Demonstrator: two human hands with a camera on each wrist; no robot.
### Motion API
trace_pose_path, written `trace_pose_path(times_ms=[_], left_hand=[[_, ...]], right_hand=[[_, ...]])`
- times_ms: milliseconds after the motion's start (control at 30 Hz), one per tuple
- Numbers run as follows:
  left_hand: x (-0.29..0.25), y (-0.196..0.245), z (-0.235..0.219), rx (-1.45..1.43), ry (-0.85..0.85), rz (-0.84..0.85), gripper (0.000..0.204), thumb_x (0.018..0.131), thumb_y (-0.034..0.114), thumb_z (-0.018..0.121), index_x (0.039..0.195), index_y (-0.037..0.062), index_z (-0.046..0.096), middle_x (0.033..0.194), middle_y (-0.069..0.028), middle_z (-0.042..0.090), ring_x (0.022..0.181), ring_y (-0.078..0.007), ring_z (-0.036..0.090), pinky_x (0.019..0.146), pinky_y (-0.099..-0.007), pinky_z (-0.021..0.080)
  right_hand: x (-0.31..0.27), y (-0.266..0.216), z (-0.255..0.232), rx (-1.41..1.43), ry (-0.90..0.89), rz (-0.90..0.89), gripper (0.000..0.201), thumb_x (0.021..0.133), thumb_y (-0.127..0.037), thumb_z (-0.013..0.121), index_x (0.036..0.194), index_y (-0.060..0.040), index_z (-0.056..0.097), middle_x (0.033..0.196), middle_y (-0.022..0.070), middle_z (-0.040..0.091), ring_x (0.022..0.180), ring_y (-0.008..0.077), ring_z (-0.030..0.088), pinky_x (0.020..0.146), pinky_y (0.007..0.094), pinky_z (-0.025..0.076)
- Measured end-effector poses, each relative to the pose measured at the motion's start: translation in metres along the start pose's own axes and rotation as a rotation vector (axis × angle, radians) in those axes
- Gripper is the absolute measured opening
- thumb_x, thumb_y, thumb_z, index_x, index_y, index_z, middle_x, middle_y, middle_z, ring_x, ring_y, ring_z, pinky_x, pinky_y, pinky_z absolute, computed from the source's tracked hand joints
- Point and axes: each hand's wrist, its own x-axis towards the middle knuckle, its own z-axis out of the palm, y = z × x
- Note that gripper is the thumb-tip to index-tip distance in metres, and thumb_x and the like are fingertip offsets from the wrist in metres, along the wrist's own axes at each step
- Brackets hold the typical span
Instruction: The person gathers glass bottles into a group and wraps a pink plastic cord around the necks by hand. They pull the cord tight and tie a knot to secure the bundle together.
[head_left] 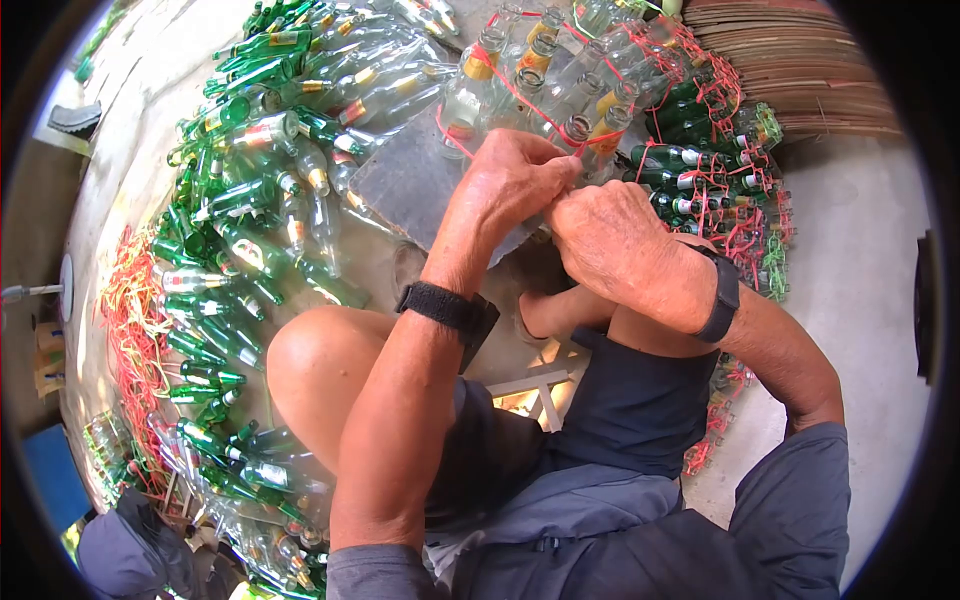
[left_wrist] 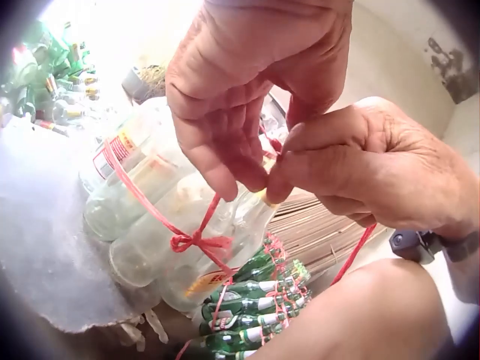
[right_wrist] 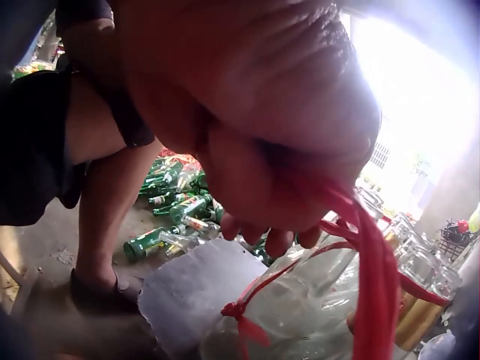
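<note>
Clear glass bottles [head_left: 468, 92] stand bunched on a grey slab [head_left: 408, 178], with red twine [head_left: 515, 92] strung around them. My left hand [head_left: 510, 180] pinches the twine beside a bottle neck at the bunch's near edge. Touching it, my right hand [head_left: 615, 235] has its fingers curled round the twine; in the right wrist view a red strand [right_wrist: 375, 277] hangs from that fist. A knotted bow of twine [left_wrist: 199, 241] lies across the bottle sides in the left wrist view. The fingertips partly hide the spot where both hands meet.
Loose green and clear bottles [head_left: 245, 255] cover the floor at the left, beside a heap of red and orange twine [head_left: 135, 340]. Tied green bottles [head_left: 690, 180] lie at the right, below stacked brown strips [head_left: 790, 60]. My bent knee [head_left: 320, 370] is close to the slab.
</note>
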Motion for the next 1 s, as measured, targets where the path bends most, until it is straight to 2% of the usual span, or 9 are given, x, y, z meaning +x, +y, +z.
trace_pose_path(times_ms=[333,400,600,633,733,767,900,933,1000], left_hand=[[0.006,-0.007,0.0,0.011,-0.006,-0.03,0.031,0.091,0.023,0.065,0.096,-0.0055,0.075,0.081,-0.0079,0.072,0.076,-0.0123,0.061,0.07,-0.0341,0.052],[0.011,-0.014,0.0,0.217,0.127,0.123,0.03,0.091,0.022,0.065,0.097,-0.0062,0.074,0.077,-0.0103,0.07,0.072,-0.013,0.061,0.068,-0.0353,0.052],[0.018,-0.02,0.0,0.303,0.212,0.193,0.028,0.089,0.02,0.065,0.099,-0.0048,0.075,0.073,-0.0145,0.068,0.068,-0.017,0.063,0.067,-0.0371,0.052],[0.019,-0.02,0.0,0.303,0.209,0.196,0.028,0.089,0.02,0.065,0.099,-0.0048,0.075,0.073,-0.0145,0.068,0.068,-0.017,0.063,0.067,-0.0371,0.052],[0.017,-0.017,0.0,0.369,0.256,0.21,0.025,0.088,0.019,0.066,0.1,0.0,0.077,0.074,-0.0176,0.069,0.069,-0.0234,0.067,0.069,-0.0396,0.052],[0.017,-0.015,0.001,0.407,0.292,0.199,0.025,0.088,0.02,0.066,0.1,0.0022,0.077,0.078,-0.019,0.07,0.072,-0.029,0.069,0.071,-0.0419,0.053],[0.016,-0.014,-0.001,0.509,0.41,0.229,0.023,0.089,0.024,0.066,0.1,0.0074,0.079,0.089,-0.0207,0.074,0.087,-0.0416,0.071,0.078,-0.0487,0.054],[0.017,-0.015,0.0,0.51,0.415,0.231,0.023,0.089,0.024,0.066,0.1,0.0074,0.079,0.089,-0.0207,0.074,0.087,-0.0416,0.071,0.078,-0.0487,0.054],[0.018,-0.016,0.002,0.545,0.485,0.232,0.023,0.09,0.025,0.066,0.099,0.0084,0.079,0.093,-0.0201,0.074,0.091,-0.0422,0.07,0.081,-0.0507,0.055]], right_hand=[[-0.017,-0.026,0.0,0.116,-0.108,-0.103,0.026,0.082,-0.016,0.071,0.098,0.0019,0.063,0.074,0.0173,0.068,0.069,0.0382,0.071,0.06,0.0468,0.057],[-0.024,-0.032,0.003,0.155,-0.08,-0.139,0.026,0.083,-0.017,0.072,0.098,0.0016,0.063,0.074,0.0169,0.068,0.069,0.0378,0.071,0.061,0.0464,0.057],[-0.049,-0.052,0.0,0.362,-0.182,-0.335,0.025,0.08,-0.01,0.069,0.1,0.0022,0.061,0.085,0.017,0.064,0.082,0.0366,0.07,0.067,0.0463,0.057],[-0.048,-0.058,-0.001,0.367,-0.331,-0.322,0.027,0.081,-0.012,0.07,0.103,0.0025,0.061,0.087,0.017,0.064,0.081,0.0366,0.069,0.068,0.0463,0.057],[-0.054,-0.067,-0.015,0.561,-0.29,-0.378,0.027,0.08,-0.013,0.071,0.101,0.0026,0.063,0.085,0.0194,0.068,0.084,0.0392,0.072,0.072,0.0502,0.057],[-0.052,-0.066,-0.024,0.625,-0.454,-0.342,0.027,0.081,-0.014,0.071,0.103,-0.0003,0.064,0.092,0.0198,0.067,0.091,0.0374,0.071,0.077,0.0483,0.056],[-0.059,-0.069,-0.036,0.411,-0.485,-0.363,0.024,0.08,-0.014,0.071,0.102,-0.0058,0.066,0.103,0.015,0.065,0.106,0.0338,0.066,0.091,0.0442,0.052],[-0.059,-0.062,-0.037,0.408,-0.483,-0.366,0.024,0.08,-0.014,0.071,0.102,-0.0058,0.066,0.103,0.015,0.065,0.106,0.0338,0.066,0.091,0.0442,0.052],[-0.057,-0.039,-0.039,0.367,-0.13,-0.433,0.017,0.079,-0.014,0.071,0.093,-0.0065,0.066,0.098,0.0135,0.066,0.1,0.0312,0.068,0.087,0.0447,0.054]])
